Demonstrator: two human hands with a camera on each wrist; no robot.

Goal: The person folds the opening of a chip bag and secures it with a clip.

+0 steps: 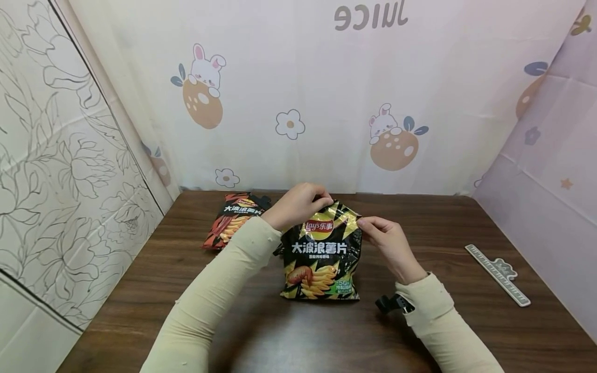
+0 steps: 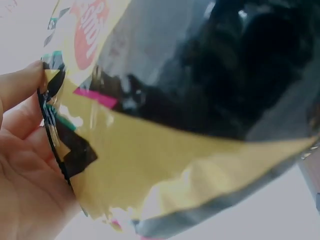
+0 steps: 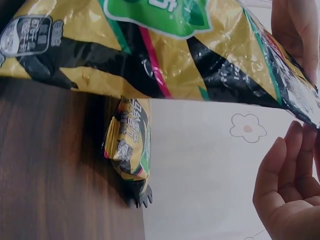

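A black and yellow bag of Lay's wavy potato chips (image 1: 322,259) is upright in the middle of the head view, its printed front facing me. My left hand (image 1: 300,204) pinches its top left corner, fingertips over the edge. At the top right corner, my right hand (image 1: 384,238) pinches the edge between thumb and fingers. In the left wrist view, the thumb of the left hand (image 2: 30,155) lies on the bag's edge (image 2: 125,165). The right wrist view has the right hand's curled fingers (image 3: 295,175) at the bag's end.
A red and black chip bag (image 1: 233,220) lies at the table's back left, partly behind my left arm. At right on the brown table (image 1: 434,228) lies a pale ruler-like strip (image 1: 496,274) with a cloud-shaped ornament. A patterned curtain (image 1: 289,77) hangs behind the table.
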